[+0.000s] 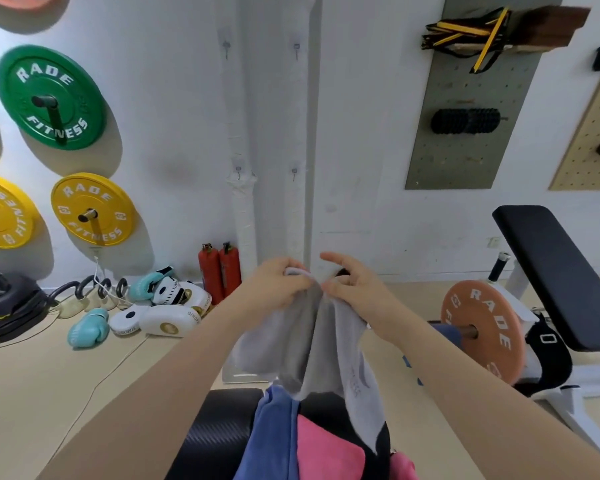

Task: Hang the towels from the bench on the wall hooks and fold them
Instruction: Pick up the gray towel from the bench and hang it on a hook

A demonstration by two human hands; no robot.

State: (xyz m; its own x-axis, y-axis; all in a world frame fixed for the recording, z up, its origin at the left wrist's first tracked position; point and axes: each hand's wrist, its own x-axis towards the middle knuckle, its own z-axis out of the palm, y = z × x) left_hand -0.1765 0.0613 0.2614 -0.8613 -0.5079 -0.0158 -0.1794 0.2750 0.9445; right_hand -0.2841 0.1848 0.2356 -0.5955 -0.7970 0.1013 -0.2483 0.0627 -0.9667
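Note:
A grey towel [302,344] hangs in front of me, lifted above the black bench [222,434]. My left hand [278,285] grips its top edge, with a white loop showing at the fingers. My right hand [354,285] pinches the same edge just to the right, index finger extended. A blue towel [274,438] and a pink towel [326,452] lie on the bench below. Several small metal hooks sit on the white wall: upper left hook [226,46], upper right hook [296,48], lower left hook [238,171], lower right hook [294,173].
Green weight plate [51,97] and yellow weight plate [90,209] hang on the left wall. Two red fire extinguishers [219,271], boxing gloves and pads [160,306] lie on the floor. A second black bench [561,275] with an orange plate [482,330] stands right. A grey pegboard [471,109] is mounted on the wall.

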